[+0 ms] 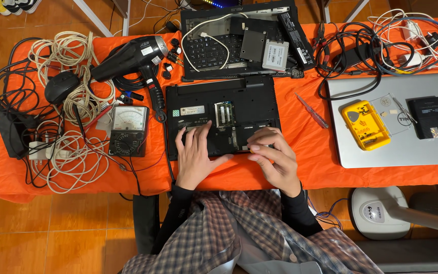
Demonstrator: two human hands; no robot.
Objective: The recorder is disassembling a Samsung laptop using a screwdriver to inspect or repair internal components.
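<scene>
- Orange cloth [300, 167] covers our table, and the black laptop [222, 114] lies upside down on it, mid-table, right in front of us, with its bottom bay open.
- Our left hand [194, 155] lies flat on the laptop's near edge, fingers spread and pressing down, gripping nothing.
- Our right hand [274, 158] is curled at the near right corner of the laptop, fingertips pinched together on the case edge; we can't tell if something tiny is between them.
- Green memory sticks [223, 113] show in the open bay, just beyond our left fingers.
- Behind it sits a second laptop [239, 38] with its keyboard up, a white cable [206, 35] looped over the keys and a silver drive [275, 55] lying on it.
- Left of the laptop: an analog meter [128, 130], a black hair dryer [133, 56], a mouse [61, 86] and heaps of white cords [74, 152].
- Right of it: a red screwdriver [311, 110] on the cloth, well apart from our right hand, then a silver laptop [406, 147] carrying a yellow tool case [365, 124] and a black drive [433, 117].
- More tangled cables [376, 45] fill the far right corner.
</scene>
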